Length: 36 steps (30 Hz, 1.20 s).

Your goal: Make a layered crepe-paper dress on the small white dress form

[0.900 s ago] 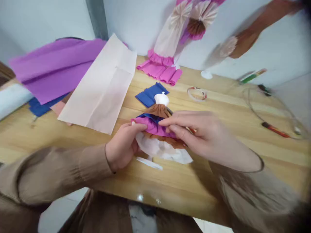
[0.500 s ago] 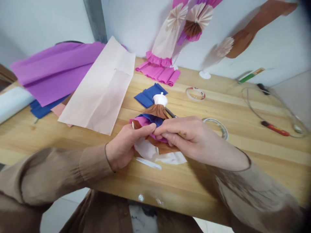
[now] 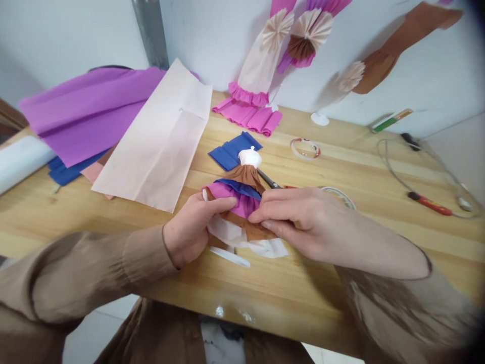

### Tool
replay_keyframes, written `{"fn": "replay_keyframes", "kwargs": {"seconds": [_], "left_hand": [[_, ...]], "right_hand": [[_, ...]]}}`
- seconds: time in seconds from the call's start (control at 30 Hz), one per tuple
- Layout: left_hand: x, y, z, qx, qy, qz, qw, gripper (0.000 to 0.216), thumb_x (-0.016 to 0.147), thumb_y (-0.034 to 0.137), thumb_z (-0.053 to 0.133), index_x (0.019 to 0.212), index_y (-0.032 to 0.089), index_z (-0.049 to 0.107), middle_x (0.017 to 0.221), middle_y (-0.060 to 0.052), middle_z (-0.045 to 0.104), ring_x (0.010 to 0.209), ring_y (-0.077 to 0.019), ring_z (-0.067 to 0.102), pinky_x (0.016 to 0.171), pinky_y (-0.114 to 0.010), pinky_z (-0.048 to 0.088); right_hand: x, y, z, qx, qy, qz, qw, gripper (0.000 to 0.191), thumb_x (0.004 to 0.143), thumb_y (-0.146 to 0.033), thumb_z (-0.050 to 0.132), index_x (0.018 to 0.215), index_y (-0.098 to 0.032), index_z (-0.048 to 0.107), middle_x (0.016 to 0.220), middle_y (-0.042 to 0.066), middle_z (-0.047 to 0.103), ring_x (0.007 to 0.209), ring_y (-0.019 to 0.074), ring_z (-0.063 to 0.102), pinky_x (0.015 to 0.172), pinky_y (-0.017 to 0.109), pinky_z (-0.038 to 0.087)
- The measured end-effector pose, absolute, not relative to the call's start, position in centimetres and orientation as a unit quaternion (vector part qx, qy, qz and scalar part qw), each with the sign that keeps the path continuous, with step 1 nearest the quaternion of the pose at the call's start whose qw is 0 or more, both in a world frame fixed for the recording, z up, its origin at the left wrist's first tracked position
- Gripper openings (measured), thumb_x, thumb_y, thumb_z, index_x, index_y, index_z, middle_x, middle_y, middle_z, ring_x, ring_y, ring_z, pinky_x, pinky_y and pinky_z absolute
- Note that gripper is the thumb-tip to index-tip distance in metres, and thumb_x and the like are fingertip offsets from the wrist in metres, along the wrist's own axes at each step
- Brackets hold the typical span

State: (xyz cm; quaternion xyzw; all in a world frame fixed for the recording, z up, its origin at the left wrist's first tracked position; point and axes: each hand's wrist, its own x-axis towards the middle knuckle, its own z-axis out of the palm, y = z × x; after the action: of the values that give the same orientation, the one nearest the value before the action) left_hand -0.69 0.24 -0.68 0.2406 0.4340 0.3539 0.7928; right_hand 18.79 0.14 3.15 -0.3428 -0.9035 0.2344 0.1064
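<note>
A small white dress form lies on the wooden table, dressed in layered crepe paper: brown top, blue band, pink ruffle, brown and white layers below. My left hand grips the skirt's left side, thumb on the pink ruffle. My right hand pinches the pink ruffle and brown layer from the right, fingers closed. A white strip lies under the skirt.
Purple crepe paper, a pale pink sheet and blue paper lie at the left. Folded blue paper, pink ruffles, tape rings, scissors, a red tool with cable and finished paper dresses by the wall.
My right hand has slid slightly right and down along the skirt, uncovering more of the pink ruffle. My left hand keeps its grip in the same place.
</note>
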Motion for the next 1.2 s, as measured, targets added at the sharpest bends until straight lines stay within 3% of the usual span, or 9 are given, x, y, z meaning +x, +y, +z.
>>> {"fn": "replay_keyframes", "kwargs": {"seconds": [0.17,0.37,0.53,0.73,0.83,0.93,1.03,1.13,1.2], "left_hand": [[-0.7,0.1,-0.4,0.230,0.425,0.340,0.807,0.014,0.082,0.019,0.065,0.092,0.011,0.068,0.084,-0.006,0.069,0.073,-0.0170,0.066,0.070,-0.029,0.054],[-0.9,0.2,-1.1,0.243,0.428,0.345,0.799,0.015,0.072,0.014,0.073,0.085,0.009,0.067,0.076,-0.004,0.067,0.071,-0.0158,0.065,0.072,-0.028,0.053],[-0.8,0.3,-0.7,0.198,0.429,0.363,0.803,0.006,0.081,0.015,0.065,0.085,0.011,0.067,0.077,-0.004,0.067,0.069,-0.0133,0.063,0.072,-0.026,0.052],[-0.5,0.7,-0.4,0.141,0.482,0.360,0.786,0.017,0.084,0.011,0.056,0.068,0.012,0.063,0.064,-0.003,0.066,0.057,-0.0127,0.060,0.062,-0.024,0.048],[-0.7,0.6,-0.7,0.158,0.435,0.375,0.803,0.012,0.085,0.017,0.059,0.084,0.012,0.070,0.079,-0.006,0.073,0.072,-0.0182,0.068,0.072,-0.028,0.052],[-0.8,0.3,-1.1,0.185,0.366,0.373,0.833,0.027,0.085,0.031,0.065,0.103,0.012,0.072,0.096,-0.010,0.075,0.090,-0.0250,0.070,0.084,-0.035,0.053],[-0.7,0.2,-1.2,0.191,0.365,0.375,0.831,0.028,0.085,0.027,0.067,0.108,0.011,0.070,0.100,-0.010,0.075,0.093,-0.0240,0.070,0.088,-0.035,0.053],[-0.5,0.3,-0.9,0.173,0.427,0.382,0.801,0.018,0.086,0.013,0.064,0.102,0.010,0.070,0.094,-0.009,0.074,0.083,-0.0176,0.069,0.083,-0.030,0.054],[-0.3,0.4,-0.7,0.161,0.453,0.384,0.788,0.012,0.086,0.010,0.062,0.096,0.009,0.069,0.087,-0.007,0.073,0.076,-0.0148,0.068,0.078,-0.028,0.054]], "right_hand": [[18.6,0.2,3.3,-0.370,-0.889,0.240,0.119,0.023,0.091,-0.011,0.050,0.088,-0.018,0.071,0.079,0.002,0.066,0.068,0.0121,0.057,0.062,0.025,0.040],[18.7,0.4,3.0,-0.367,-0.892,0.244,0.095,0.021,0.089,-0.010,0.052,0.084,-0.018,0.071,0.075,0.000,0.066,0.066,0.0109,0.057,0.062,0.025,0.039],[18.8,0.4,3.2,-0.383,-0.883,0.249,0.103,0.020,0.090,-0.012,0.051,0.084,-0.018,0.069,0.075,0.000,0.068,0.065,0.0108,0.058,0.062,0.024,0.040],[18.8,0.4,3.2,-0.381,-0.887,0.250,0.077,0.018,0.090,-0.013,0.051,0.086,-0.020,0.068,0.075,-0.001,0.069,0.064,0.0114,0.059,0.062,0.025,0.041],[19.0,0.4,3.6,-0.375,-0.885,0.242,0.131,0.020,0.092,-0.015,0.051,0.084,-0.020,0.069,0.074,0.000,0.070,0.062,0.0113,0.059,0.060,0.025,0.042],[18.9,0.4,3.8,-0.411,-0.865,0.207,0.201,0.019,0.091,-0.015,0.052,0.085,-0.021,0.070,0.072,0.000,0.070,0.060,0.0118,0.060,0.058,0.025,0.045],[18.3,0.6,3.1,-0.434,-0.852,0.159,0.247,0.019,0.091,-0.014,0.054,0.095,-0.020,0.072,0.083,0.004,0.073,0.074,0.0161,0.067,0.068,0.028,0.051],[17.6,0.8,2.0,-0.411,-0.867,0.127,0.249,0.023,0.092,-0.016,0.054,0.106,-0.016,0.071,0.108,0.011,0.072,0.102,0.0236,0.067,0.089,0.038,0.053],[17.3,0.8,1.5,-0.401,-0.880,0.116,0.228,0.023,0.093,-0.018,0.054,0.108,-0.013,0.071,0.113,0.014,0.071,0.107,0.0265,0.065,0.092,0.042,0.053]]}}
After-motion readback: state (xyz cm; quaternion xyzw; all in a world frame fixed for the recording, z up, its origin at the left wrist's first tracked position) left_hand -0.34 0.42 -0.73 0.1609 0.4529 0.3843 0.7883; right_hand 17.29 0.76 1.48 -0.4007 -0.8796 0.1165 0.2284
